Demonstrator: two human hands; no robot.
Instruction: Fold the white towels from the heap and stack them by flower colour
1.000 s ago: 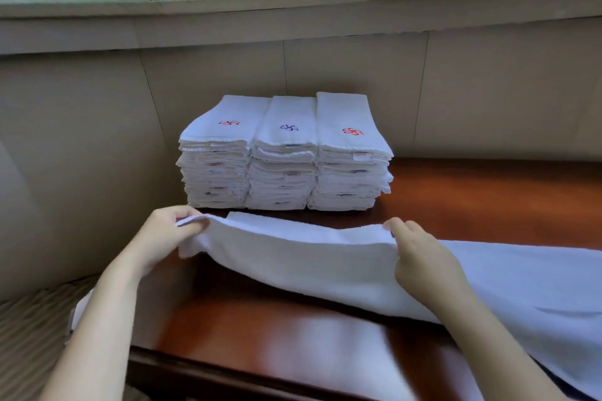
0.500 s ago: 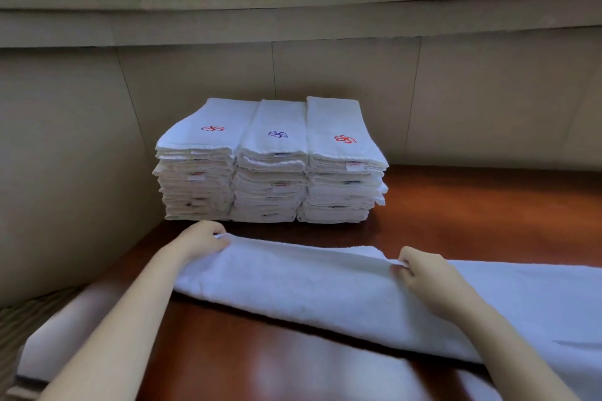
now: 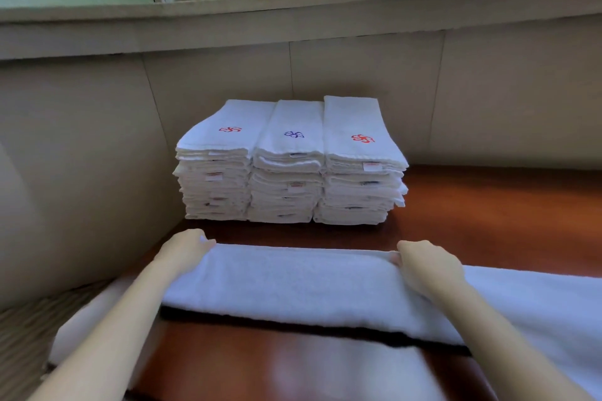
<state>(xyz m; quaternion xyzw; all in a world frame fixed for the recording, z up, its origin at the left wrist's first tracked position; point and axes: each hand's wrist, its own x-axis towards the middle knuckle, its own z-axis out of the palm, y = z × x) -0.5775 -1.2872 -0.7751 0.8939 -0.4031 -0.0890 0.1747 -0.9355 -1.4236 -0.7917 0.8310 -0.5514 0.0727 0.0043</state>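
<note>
Lowered flat since before, towel [image 3: 293,283] on table [image 3: 488,205]; left hand [image 3: 185,246], right hand [image 3: 426,265] fingers pinch its far edge

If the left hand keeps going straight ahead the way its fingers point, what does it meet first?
Probably the left stack of folded towels. The left hand grips the towel's far edge, fingers aimed away; only bare table lies between. Depth is unclear.

White towel [image 3: 293,283] at centre frame, unpatterned on its visible face. Three white stacks above it: left stack [image 3: 216,172], red flower; middle stack [image 3: 286,179], blue-purple flower; right stack [image 3: 361,179], red, possibly orange-red. Reddish-brown glossy table [image 3: 488,205]; beige wall [image 3: 81,172].
</note>
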